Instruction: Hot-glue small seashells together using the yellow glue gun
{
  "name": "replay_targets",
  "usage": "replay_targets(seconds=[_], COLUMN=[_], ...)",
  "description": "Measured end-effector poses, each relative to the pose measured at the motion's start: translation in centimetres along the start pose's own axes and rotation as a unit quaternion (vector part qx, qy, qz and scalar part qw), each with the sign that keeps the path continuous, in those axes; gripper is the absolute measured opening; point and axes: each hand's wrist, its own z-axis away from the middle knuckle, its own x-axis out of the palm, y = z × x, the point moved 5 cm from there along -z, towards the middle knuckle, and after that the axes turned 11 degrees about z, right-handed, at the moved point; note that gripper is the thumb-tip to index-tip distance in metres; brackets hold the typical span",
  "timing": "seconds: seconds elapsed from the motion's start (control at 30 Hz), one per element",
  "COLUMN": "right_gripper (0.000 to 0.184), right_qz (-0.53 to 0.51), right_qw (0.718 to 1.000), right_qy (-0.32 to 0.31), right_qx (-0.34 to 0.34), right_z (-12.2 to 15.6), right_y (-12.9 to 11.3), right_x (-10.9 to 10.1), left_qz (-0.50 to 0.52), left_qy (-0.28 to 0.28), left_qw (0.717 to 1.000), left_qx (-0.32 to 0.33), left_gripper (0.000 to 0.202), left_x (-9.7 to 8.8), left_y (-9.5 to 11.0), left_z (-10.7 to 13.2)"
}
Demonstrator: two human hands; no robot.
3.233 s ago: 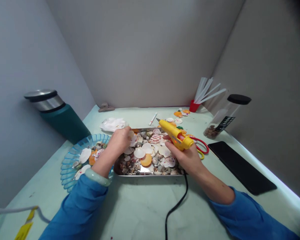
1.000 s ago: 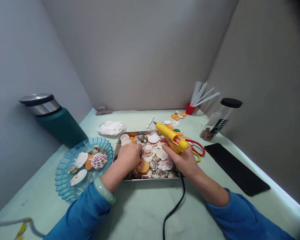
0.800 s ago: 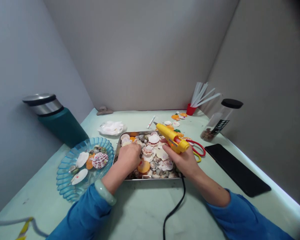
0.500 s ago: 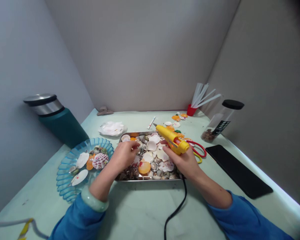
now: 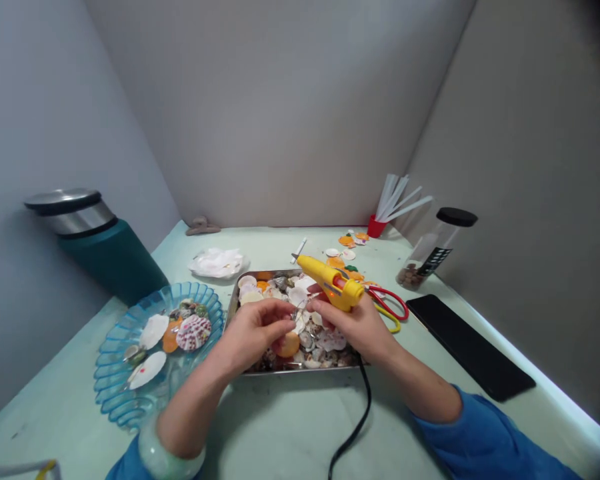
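A black label with pale marks (image 5: pixel 434 261) is carried on the clear cylindrical jar with a black lid (image 5: pixel 427 249), the characters being too small to be read.

The yellow plastic glue gun (image 5: pixel 325 275) is held above the silver metal rectangular tray (image 5: pixel 280 372), over its far right part. Its dark, tapered nozzle is pointed to the far left, and its long axis is laid obliquely, from far left at the tip to near right at the back end (a small orange light is seen glowing on its side).

The handle is gripped by the right hand (image 5: pixel 363 327), its fingers curled around it. By the left hand (image 5: pixel 260 330), thumb and forefinger are brought close together, a narrow gap being left at the tips, just beside the right hand's fingers; whether anything tiny is pinched there cannot be told.

Beneath both hands, the tray is filled with mixed white, orange and speckled seashells (image 5: pixel 333 341). More shells are held in the blue translucent fluted plate (image 5: pixel 107 373) to the left. Beside the right hand, the red and yellow loop-handled scissors (image 5: pixel 404 308) are laid.
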Motion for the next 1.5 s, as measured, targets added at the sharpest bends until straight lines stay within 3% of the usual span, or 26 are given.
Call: replay_targets(seconds=[0.2, 0.47, 0.8, 0.93, 1.03, 1.1, 1.23, 1.5], right_gripper=[0.025, 0.029, 0.023, 0.022, 0.025, 0.027, 0.028, 0.027], right_qz=[-0.081, -0.099, -0.186, -0.216, -0.230, -0.245, -0.278, -0.289], right_qw=[0.996, 0.993, 0.977, 0.969, 0.965, 0.961, 0.950, 0.947], right_qy=[-0.043, -0.055, -0.047, -0.028, -0.021, -0.012, -0.007, -0.041], right_qx=[-0.004, 0.025, 0.095, 0.117, 0.126, 0.128, 0.138, 0.136], right_z=[0.4, 0.7, 0.5, 0.4, 0.5, 0.5, 0.7, 1.1], right_y=[-0.5, -0.2, 0.7, 1.4, 1.8, 1.8, 1.6, 1.0], right_x=[1.1, 1.7, 1.9, 1.4, 1.3, 1.3, 1.7, 2.5], left_qz=[0.066, 0.087, 0.104, -0.035, -0.260, -0.305, -0.233, -0.028], left_qy=[-0.060, -0.034, -0.030, 0.043, 0.156, 0.151, 0.073, 0.059], left_qw=[0.995, 0.991, 0.990, 0.998, 0.946, 0.924, 0.960, 0.996], left_qx=[-0.040, -0.091, -0.096, -0.032, 0.114, 0.174, 0.136, 0.056], left_gripper=[0.021, 0.019, 0.026, 0.018, 0.024, 0.028, 0.017, 0.017], left_x=[0.6, 0.2, -0.1, -2.3, -3.7, -3.1, -1.0, -0.2], left_y=[-1.0, -2.0, -2.1, -1.3, 0.5, 1.0, 0.4, -0.4], left_z=[0.5, 0.4, 0.4, 0.1, 0.3, 0.5, 0.6, 0.6])
